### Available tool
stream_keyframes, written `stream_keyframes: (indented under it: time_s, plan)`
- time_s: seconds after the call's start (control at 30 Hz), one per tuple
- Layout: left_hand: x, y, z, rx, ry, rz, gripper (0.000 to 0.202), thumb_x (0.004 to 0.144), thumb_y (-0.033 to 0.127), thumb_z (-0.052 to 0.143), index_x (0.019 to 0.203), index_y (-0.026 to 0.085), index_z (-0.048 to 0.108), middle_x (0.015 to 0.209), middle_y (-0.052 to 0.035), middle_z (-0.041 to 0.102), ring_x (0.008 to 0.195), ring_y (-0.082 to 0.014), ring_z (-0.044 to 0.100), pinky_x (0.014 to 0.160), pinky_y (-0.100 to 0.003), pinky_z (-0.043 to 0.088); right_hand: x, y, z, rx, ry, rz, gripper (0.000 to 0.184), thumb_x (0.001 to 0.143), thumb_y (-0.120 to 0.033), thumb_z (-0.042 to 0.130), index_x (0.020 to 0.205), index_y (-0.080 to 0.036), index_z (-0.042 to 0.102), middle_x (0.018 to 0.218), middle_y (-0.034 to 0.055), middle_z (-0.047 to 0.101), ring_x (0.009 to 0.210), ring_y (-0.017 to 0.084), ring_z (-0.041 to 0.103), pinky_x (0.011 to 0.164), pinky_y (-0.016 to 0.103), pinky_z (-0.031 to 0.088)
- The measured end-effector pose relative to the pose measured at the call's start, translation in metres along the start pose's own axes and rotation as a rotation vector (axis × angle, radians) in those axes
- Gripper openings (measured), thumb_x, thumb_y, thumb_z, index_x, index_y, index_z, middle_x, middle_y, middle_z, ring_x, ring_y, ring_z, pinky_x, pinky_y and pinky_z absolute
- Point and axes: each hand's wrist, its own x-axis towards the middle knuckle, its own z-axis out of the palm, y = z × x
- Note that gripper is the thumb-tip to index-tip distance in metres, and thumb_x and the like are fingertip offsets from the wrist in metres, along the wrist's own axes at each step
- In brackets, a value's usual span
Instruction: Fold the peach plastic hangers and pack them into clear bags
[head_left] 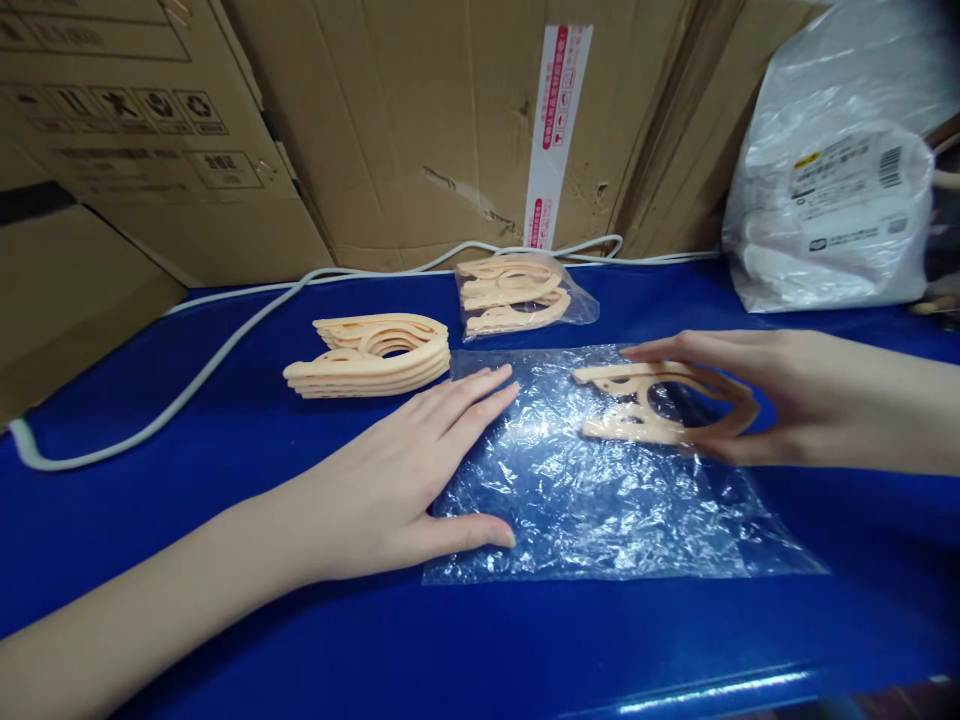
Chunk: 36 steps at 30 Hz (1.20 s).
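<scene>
A clear plastic bag lies flat on the blue tabletop, crinkled and shiny. My left hand rests palm down on the bag's left part, fingers stretched out. Above the bag's right side, my right hand grips a peach-coloured folding hanger by its rounded end, thumb on the near side and fingers on the far side. Whether the hanger touches the bag I cannot tell. Just beyond my left hand sits a neat stack of several matching folding hangers.
More peach hangers in a clear bag lie at the back middle. A white cable runs along the back and left. Cardboard boxes stand behind the table. A white plastic package with labels stands at the back right.
</scene>
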Motion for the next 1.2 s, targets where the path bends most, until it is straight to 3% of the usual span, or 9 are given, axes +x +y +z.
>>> stream_keyframes:
  time_s: [0.13,0.37,0.47,0.67,0.93,1.2]
  plan:
    - [-0.002,-0.001,0.001,-0.007,0.015,0.012,0.089,0.088,0.067,0.053,0.155,0.019,0.021,0.161,-0.0156,0.024,0.146,-0.0322,0.029,0.116,-0.053,0.033,0.003,-0.004,0.002,-0.062,-0.081,-0.060,0.063,0.092,-0.057,0.053,0.147,-0.031,0.038,0.137,0.0070,0.056,0.116,0.027,0.060,0.090,0.038,0.053]
    - [-0.005,0.010,-0.001,-0.024,-0.014,0.075,0.069,0.095,0.055,0.051,0.152,0.021,0.031,0.160,-0.0105,0.027,0.149,-0.0283,0.022,0.120,-0.053,0.025,-0.007,0.027,-0.001,-0.024,-0.121,0.034,0.062,0.089,-0.055,0.061,0.144,-0.039,0.038,0.138,0.0026,0.056,0.117,0.026,0.059,0.091,0.035,0.053]
    - [-0.006,0.017,-0.005,-0.040,-0.072,0.110,0.055,0.098,0.044,0.049,0.148,0.023,0.039,0.160,-0.0059,0.029,0.149,-0.0259,0.022,0.121,-0.050,0.025,0.003,0.022,0.007,0.004,-0.019,-0.033,0.064,0.088,-0.059,0.062,0.144,-0.036,0.040,0.134,0.0036,0.059,0.114,0.028,0.060,0.088,0.038,0.054]
    - [-0.007,0.019,-0.006,-0.068,-0.064,0.153,0.048,0.099,0.035,0.046,0.145,0.021,0.044,0.157,-0.0051,0.035,0.147,-0.0228,0.028,0.121,-0.046,0.027,0.025,-0.010,0.032,0.191,0.163,-0.139,0.061,0.093,-0.047,0.059,0.145,-0.022,0.042,0.126,0.0106,0.062,0.106,0.027,0.063,0.088,0.040,0.053]
    - [-0.005,0.016,-0.002,-0.087,-0.058,0.210,0.048,0.099,0.033,0.044,0.144,0.018,0.044,0.156,-0.0074,0.038,0.146,-0.0219,0.030,0.122,-0.046,0.025,0.028,-0.003,0.037,0.371,0.235,-0.051,0.060,0.088,-0.045,0.065,0.141,-0.023,0.048,0.110,0.0069,0.070,0.086,0.022,0.066,0.077,0.036,0.054]
    - [-0.004,0.017,-0.004,-0.079,-0.069,0.212,0.048,0.098,0.033,0.044,0.144,0.018,0.045,0.155,-0.0071,0.040,0.145,-0.0235,0.033,0.119,-0.050,0.031,0.030,-0.023,0.047,0.355,0.369,0.028,0.054,0.086,-0.038,0.066,0.137,-0.022,0.052,0.102,0.0043,0.075,0.081,0.020,0.069,0.069,0.032,0.053]
